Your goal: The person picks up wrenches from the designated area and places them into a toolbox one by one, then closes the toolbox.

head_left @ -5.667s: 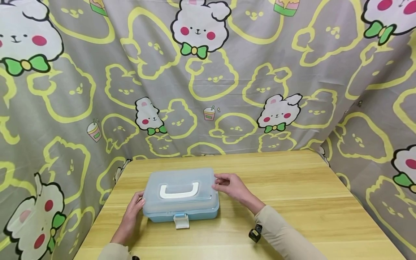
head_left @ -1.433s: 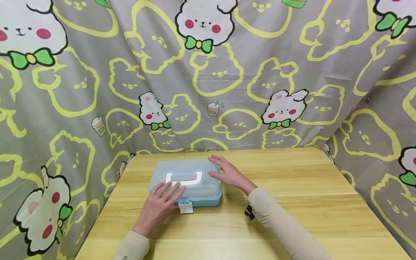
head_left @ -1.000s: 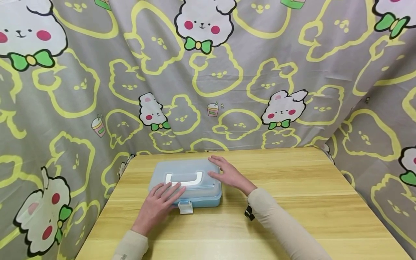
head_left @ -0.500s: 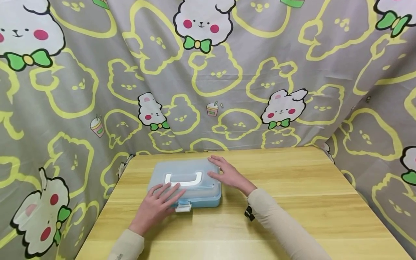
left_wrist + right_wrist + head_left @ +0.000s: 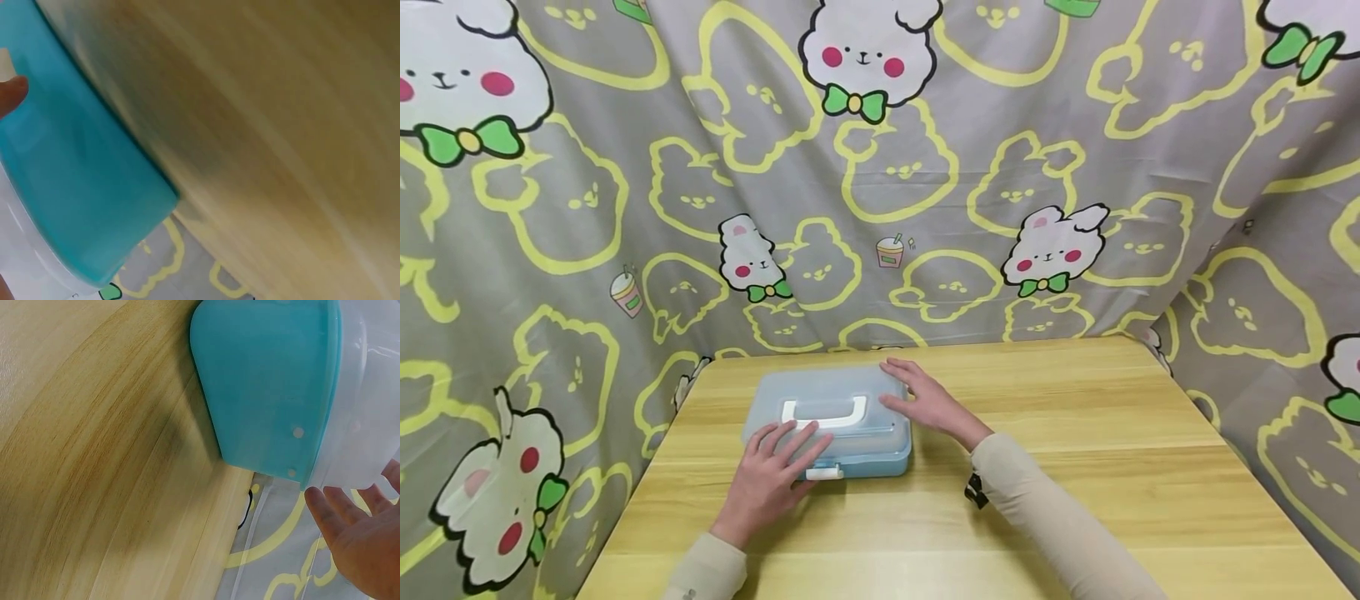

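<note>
A storage box (image 5: 895, 467) with a light blue base, a frosted lid (image 5: 827, 382) and a white carry handle (image 5: 824, 420) stands on the table, its lid down. My left hand (image 5: 762, 483) lies over the front left of the lid with fingers spread. Its thumb (image 5: 12, 94) touches the white latch (image 5: 823, 473), whose flap sticks outward at the box's front. My right hand (image 5: 931, 402) rests against the lid's right side, fingers extended toward the back corner. In the right wrist view, fingertips (image 5: 314, 497) reach the lid's edge just past the blue base.
The wood-grain table (image 5: 1037, 467) extends to the right of and in front of the box. A grey curtain (image 5: 925, 192) with rabbit prints hangs behind the table and along both sides. A black band (image 5: 975, 492) shows below my right sleeve.
The latch flap has swung up from hanging down. Since the earliest frame, my left hand has moved from the box's side to its front, and the box sits slightly farther back.
</note>
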A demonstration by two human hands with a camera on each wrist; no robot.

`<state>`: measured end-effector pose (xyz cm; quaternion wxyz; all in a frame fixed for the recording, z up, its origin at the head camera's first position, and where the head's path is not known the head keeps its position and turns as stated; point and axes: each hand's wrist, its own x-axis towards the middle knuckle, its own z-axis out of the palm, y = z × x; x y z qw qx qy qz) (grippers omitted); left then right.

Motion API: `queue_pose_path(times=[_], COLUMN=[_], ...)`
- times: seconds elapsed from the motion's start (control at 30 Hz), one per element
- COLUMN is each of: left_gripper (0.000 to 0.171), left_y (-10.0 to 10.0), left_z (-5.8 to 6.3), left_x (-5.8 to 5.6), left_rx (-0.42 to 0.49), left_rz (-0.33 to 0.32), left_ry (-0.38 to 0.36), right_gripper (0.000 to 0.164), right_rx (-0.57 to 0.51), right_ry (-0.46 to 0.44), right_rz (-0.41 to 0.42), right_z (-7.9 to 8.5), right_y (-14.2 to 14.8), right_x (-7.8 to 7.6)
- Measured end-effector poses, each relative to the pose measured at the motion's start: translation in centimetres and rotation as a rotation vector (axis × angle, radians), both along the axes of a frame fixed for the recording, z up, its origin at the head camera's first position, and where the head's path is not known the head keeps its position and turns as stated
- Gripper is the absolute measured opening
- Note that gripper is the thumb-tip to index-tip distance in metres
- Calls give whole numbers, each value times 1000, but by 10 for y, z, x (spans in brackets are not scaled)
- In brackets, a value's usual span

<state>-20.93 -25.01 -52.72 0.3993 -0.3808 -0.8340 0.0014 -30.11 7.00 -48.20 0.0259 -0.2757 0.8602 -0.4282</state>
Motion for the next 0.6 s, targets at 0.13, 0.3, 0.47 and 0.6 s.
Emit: queue_pose_path(times=[0.13, 0.3, 0.47, 0.6], left_gripper=[64, 83, 107, 112], left_y=[1, 7, 18, 25], left_z=[-1, 0, 1, 0], left_x=[0, 3, 10, 13], left_rx=[11, -35, -120, -140], left_rz=[3, 64, 165, 207], left_ry=[14, 44, 76, 83], right_gripper=[68, 67, 68, 68], right_rx=[3, 12, 16, 20], right_ry=[3, 22, 16, 15], right_rz=[0, -9, -7, 2], right_z=[0, 1, 2, 2], right_y=[0, 0, -1, -1], right_x=[1, 1, 1, 1])
